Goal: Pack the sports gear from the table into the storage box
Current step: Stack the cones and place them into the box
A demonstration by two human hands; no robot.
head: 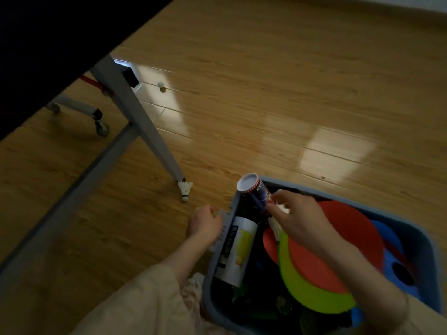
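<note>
Left of the grey-blue plastic storage box (430,245), a white feathered shuttlecock (185,188) is lying on the wood floor at the foot of the grey metal table leg (135,112), and a small white ball (160,84) is sitting farther beyond it. At the box's left rim, the left hand (203,223) is gripping the wall, steadying it. Just inside that rim, a white and yellow cardboard tube (238,247) is lying flat, while a dark printed shuttlecock tube with a white cap (254,189) is leaning out over the far-left corner. The right hand (297,218), over the box's middle, is pinching something white against that dark tube; it looks like shuttlecocks, though blur is leaving this uncertain. To do this well, the tube probably needs tipping down beside the white one so nothing juts above the rim. Right of it, the red, green and blue flat foam discs (326,269) are filling the box, and the box's near edge is running out of view, its dark depths unreadable.
</note>
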